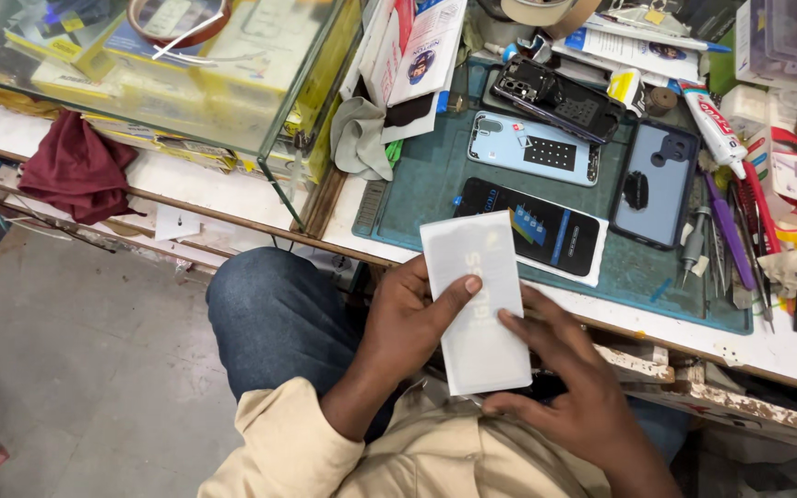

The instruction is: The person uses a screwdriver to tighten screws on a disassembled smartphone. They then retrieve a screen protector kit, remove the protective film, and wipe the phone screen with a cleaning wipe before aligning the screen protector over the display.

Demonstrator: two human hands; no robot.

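Floor (66,369): grey, bare expanse at lower left, the widest open room in view. Bench (786,355): white top, chipped front edge running down toward the right; crowded along its back and right side, with only a narrow bare strip between the mat and the front edge. Glass case (186,83), one, upper left, its corner edge meeting the bench beside the mat; one maroon cloth (80,171) lies on the shelf below it. Mat (648,277), one, teal, its near edge parallel to the bench front. On the mat: three phones — a black-screened phone (546,231) nearest the hands, a pale blue back (532,148) behind it, a dark open phone (555,97) farther back — and one phone case (655,184) to the right. Hand tools (740,249) lie bunched at the mat's right edge; count unclear. One glue tube (710,115) above them. White sleeve (477,309), one, a flat rectangular packet, held upright over the lap just in front of the bench edge, its top corner overlapping the black-screened phone in view. Left hand (408,318): pinching the sleeve's left edge, thumb on its face. Right hand (565,369): fingers loosely spread, index fingertip on the sleeve's right edge, thumb under the lower corner.
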